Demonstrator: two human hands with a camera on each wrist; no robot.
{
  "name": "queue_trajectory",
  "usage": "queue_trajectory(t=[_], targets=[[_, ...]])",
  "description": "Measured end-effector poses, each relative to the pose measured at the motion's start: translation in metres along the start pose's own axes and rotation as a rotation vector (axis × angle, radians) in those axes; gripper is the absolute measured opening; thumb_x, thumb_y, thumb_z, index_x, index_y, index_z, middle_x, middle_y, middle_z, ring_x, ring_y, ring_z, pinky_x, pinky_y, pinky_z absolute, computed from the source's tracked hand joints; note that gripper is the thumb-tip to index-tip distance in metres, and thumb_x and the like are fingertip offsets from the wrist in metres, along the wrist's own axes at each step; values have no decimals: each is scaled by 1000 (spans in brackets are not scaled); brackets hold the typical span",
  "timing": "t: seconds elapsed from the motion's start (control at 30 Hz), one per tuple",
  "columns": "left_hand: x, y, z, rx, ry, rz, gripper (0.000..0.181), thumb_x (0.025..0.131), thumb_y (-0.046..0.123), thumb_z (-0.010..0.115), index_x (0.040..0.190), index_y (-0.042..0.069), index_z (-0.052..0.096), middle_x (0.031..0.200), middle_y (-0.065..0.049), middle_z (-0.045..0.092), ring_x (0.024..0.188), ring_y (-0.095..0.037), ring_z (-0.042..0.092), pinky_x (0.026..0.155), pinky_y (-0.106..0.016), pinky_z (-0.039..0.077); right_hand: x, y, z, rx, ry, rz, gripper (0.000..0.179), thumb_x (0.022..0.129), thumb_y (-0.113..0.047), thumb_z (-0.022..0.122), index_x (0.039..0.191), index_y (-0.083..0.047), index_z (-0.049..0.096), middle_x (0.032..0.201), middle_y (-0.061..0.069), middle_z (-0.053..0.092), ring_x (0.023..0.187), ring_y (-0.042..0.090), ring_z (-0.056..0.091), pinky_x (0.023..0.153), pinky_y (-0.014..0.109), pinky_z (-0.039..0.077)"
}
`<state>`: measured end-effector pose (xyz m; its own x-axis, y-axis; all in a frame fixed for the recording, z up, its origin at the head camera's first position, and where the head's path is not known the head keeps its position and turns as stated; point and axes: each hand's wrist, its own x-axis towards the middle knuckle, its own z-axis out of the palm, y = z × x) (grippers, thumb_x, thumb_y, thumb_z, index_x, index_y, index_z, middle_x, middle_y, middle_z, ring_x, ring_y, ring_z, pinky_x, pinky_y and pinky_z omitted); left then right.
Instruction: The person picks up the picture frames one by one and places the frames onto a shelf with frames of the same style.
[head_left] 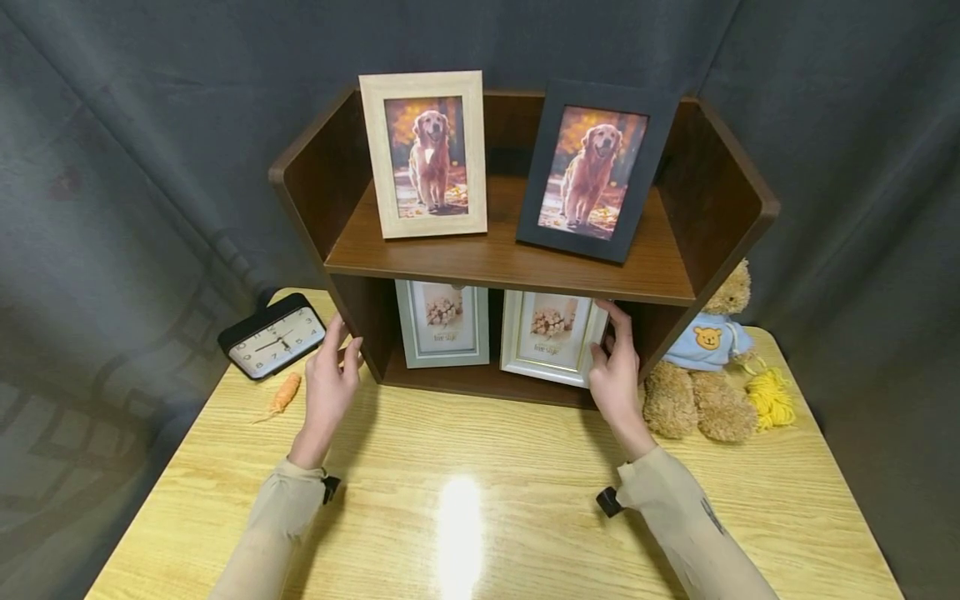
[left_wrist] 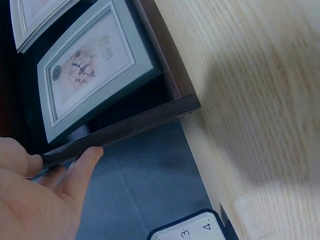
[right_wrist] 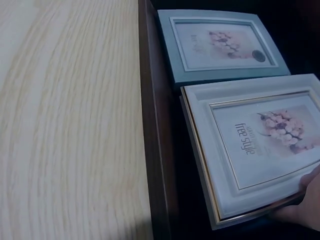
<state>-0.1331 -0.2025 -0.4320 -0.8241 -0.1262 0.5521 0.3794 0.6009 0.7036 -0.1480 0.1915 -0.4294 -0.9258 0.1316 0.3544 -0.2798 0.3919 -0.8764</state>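
Note:
On the lower tier of a brown two-tier shelf (head_left: 480, 265), a white picture frame (head_left: 547, 337) with a thin gold inner line leans back. My right hand (head_left: 618, 371) grips its right side, thumb at the side edge and a finger up by the top corner. Beside it on the left stands a pale grey-green picture frame (left_wrist: 92, 70), untouched. My left hand (head_left: 330, 383) holds the front edge of the shelf's left side panel (left_wrist: 130, 122), with thumb and fingers on either side of it. The right wrist view shows only part of the right hand (right_wrist: 307, 207).
A cream frame (head_left: 372, 150) and a black frame (head_left: 542, 158), both with dog pictures, stand on the upper tier. Left of the shelf lie a clock (head_left: 277, 337) and an orange carrot-like item (head_left: 285, 392). A teddy bear (head_left: 701, 400) and yellow yarn (head_left: 770, 398) are at right.

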Motion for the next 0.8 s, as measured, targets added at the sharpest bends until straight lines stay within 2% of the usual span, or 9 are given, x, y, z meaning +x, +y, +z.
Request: queue_trajectory(t=[0.03, 0.33, 0.5, 0.67, 0.8], targets=[[0, 0, 0, 2, 1, -2, 50, 104, -10, 61, 153, -1, 52, 135, -35, 65, 99, -50, 74, 74, 1, 48, 1, 1, 0, -4, -3, 3, 66, 102, 22, 44, 158, -13, 45, 170, 9, 36, 158, 27, 27, 121, 63, 38], [0, 0, -1, 12, -12, -2, 50, 105, -8, 60, 154, 0, 52, 136, -33, 65, 102, -47, 75, 75, -14, 59, 5, 12, 2, 29, -22, 14, 65, 103, 22, 40, 158, -11, 44, 170, 12, 33, 159, 29, 25, 115, 62, 42], [0, -1, 0, -2, -11, -3, 50, 105, -9, 60, 154, 0, 52, 137, -34, 64, 103, -49, 74, 76, -2, 51, 6, 14, 2, 31, -32, 34, 65, 103, 22, 39, 159, -12, 42, 172, 13, 30, 159, 29, 24, 110, 56, 44], [0, -2, 0, 1, -12, 1, 50, 106, -8, 60, 155, 0, 51, 137, -33, 64, 104, -48, 74, 76, 0, 48, 7, 15, 3, 45, -44, 40, 66, 103, 23, 39, 159, -11, 41, 173, 14, 28, 161, 28, 20, 124, 61, 33], [0, -2, 0, 2, -10, 4, 50, 106, -9, 60, 154, 0, 51, 137, -34, 64, 104, -49, 74, 75, 0, 48, 7, 17, 4, 53, -51, 42, 66, 103, 23, 39, 160, -11, 40, 173, 14, 26, 161, 28, 17, 125, 61, 31]])
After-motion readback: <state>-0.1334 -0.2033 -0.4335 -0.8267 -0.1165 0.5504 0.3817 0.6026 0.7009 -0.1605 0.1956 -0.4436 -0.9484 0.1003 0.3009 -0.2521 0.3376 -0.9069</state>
